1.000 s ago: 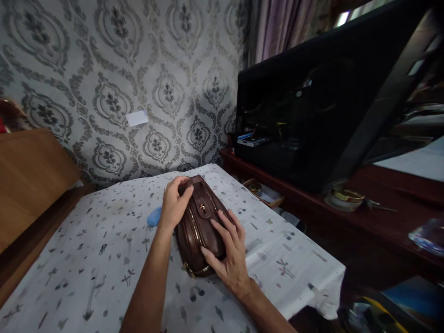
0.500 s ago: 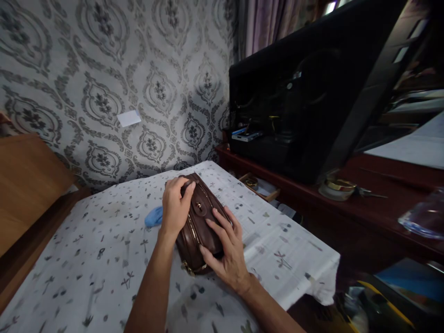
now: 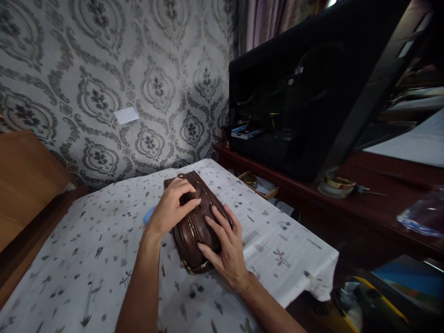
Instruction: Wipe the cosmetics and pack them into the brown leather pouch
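A brown leather handbag [image 3: 199, 226] with gold zips lies at a slant on the table. My left hand [image 3: 173, 203] is closed over its upper part, thumb and fingers pinching the flap tab [image 3: 195, 195] around the clasp, which is mostly hidden. My right hand [image 3: 224, 245] grips the lower part of the handbag, its thumb by the zip [image 3: 192, 226] and its fingers spread over the front panel to the far edge. Partly behind my left wrist, a piece of blue cloth [image 3: 148, 215] touches the tabletop.
A patterned white cloth [image 3: 114, 240] covers the table. On the right stand a dark red desk [image 3: 364, 203] with a large black screen [image 3: 287, 106], a roll of tape [image 3: 338, 185] and an open drawer [image 3: 270, 193]. A wooden board [image 3: 31, 180] borders the left side, with a papered wall behind.
My left hand has slid down from the handbag's top to the flap's clasp, covering it. More of the handbag's upper end shows. My right hand has stayed nearly still.
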The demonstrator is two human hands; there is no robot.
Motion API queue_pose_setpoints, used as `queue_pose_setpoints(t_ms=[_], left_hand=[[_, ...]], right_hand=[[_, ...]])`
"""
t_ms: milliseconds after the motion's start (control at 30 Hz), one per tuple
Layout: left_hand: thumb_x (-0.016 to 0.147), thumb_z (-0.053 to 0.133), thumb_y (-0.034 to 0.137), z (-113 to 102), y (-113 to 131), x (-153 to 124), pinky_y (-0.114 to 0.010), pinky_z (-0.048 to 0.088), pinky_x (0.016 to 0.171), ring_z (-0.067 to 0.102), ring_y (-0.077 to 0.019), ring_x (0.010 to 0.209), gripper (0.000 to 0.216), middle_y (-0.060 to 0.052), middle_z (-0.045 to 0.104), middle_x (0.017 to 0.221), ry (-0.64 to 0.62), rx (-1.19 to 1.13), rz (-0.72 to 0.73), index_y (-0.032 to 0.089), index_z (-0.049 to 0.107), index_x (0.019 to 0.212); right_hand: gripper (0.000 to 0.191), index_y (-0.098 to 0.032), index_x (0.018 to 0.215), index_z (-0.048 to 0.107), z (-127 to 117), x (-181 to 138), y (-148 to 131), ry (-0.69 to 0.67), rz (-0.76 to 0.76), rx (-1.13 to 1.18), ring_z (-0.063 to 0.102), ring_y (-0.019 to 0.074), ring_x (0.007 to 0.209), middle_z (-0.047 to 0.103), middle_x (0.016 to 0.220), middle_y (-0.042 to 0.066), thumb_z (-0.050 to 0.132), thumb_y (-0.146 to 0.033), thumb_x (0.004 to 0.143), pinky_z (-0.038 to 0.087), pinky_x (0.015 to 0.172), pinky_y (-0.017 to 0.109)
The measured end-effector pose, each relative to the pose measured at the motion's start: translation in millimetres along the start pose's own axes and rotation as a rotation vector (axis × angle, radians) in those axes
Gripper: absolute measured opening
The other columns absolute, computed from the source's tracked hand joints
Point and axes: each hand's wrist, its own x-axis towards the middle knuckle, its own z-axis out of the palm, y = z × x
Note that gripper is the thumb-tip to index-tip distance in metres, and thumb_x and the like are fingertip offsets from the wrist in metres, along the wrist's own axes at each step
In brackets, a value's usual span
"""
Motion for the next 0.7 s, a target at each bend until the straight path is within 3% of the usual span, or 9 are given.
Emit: queue_pose_setpoints(t_ms=[133, 267, 367, 467, 700], left_hand=[[0.083, 0.061, 0.024, 0, 2, 1, -0.031, 0.044, 0.077, 0.054, -0.021, 0.086, 0.016, -0.001, 0.057, 0.08, 0.004, -0.006, -0.03, 0.023, 0.049, 0.073], [0.085, 0.058, 0.025, 9, 1, 2, -0.028, 0.043, 0.07, 0.054, -0.0173, 0.072, 0.014, 0.001, 0.057, 0.073, 0.238, 0.022, -0.233, 0.022, 0.051, 0.073], [0.085, 0.059, 0.021, 16, -1, 3, -0.03, 0.046, 0.081, 0.063, -0.0196, 0.084, 0.006, -0.002, 0.07, 0.09, 0.376, 0.055, -0.281, 0.022, 0.063, 0.089], [0.087, 0.057, 0.017, 18, 1, 3, -0.033, 0.047, 0.091, 0.065, -0.0219, 0.098, 0.019, -0.003, 0.073, 0.104, 0.356, 0.085, -0.218, 0.023, 0.068, 0.101], [0.092, 0.057, 0.021, 20, 6, 3, -0.039, 0.047, 0.09, 0.058, -0.0244, 0.098, 0.012, -0.005, 0.065, 0.094, 0.234, 0.239, -0.143, 0.021, 0.069, 0.093]], right_hand=[[0.05, -0.02, 0.136, 0.052, -1, 1, -1, -0.004, 0.002, 0.012, 0.032, 0.0369, 0.146, 0.055, 0.144, 0.015, 0.061, -0.045, 0.093, 0.043, 0.107, 0.062], [0.047, -0.02, 0.132, 0.053, -2, 2, -4, 0.026, 0.007, 0.065, 0.033, 0.038, 0.145, 0.056, 0.141, 0.015, 0.062, -0.04, 0.09, 0.041, 0.107, 0.065], [0.046, -0.019, 0.13, 0.054, -3, 2, -6, 0.027, 0.007, 0.083, 0.034, 0.0388, 0.144, 0.057, 0.139, 0.016, 0.062, -0.038, 0.089, 0.04, 0.107, 0.065], [0.048, -0.02, 0.131, 0.054, -4, 2, -6, 0.022, 0.01, 0.083, 0.034, 0.0395, 0.144, 0.057, 0.139, 0.015, 0.062, -0.038, 0.087, 0.04, 0.107, 0.066], [0.047, -0.022, 0.132, 0.053, -2, 0, -4, -0.003, 0.017, 0.075, 0.032, 0.0399, 0.145, 0.056, 0.142, 0.014, 0.061, -0.04, 0.09, 0.039, 0.108, 0.066]])
